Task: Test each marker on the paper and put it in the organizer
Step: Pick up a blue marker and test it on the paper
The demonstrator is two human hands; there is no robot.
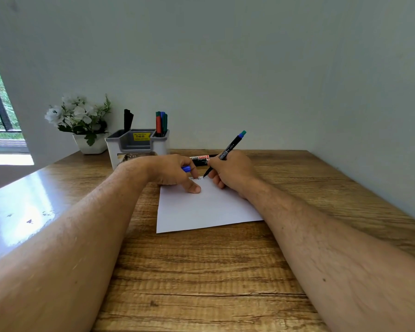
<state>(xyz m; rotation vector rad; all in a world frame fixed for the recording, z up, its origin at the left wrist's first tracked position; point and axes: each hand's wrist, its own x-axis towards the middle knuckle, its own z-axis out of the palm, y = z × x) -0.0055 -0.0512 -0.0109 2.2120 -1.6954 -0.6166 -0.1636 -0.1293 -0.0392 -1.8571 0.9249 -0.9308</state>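
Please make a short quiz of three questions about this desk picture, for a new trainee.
1. True or false: the right hand holds a marker with its tip on the paper.
2. What does the left hand hold? A) blue cap B) scissors C) eraser
3. Fill in: the tested markers stand in the ______ beside the flower pot.

Key: 1 true; 2 A; 3 organizer
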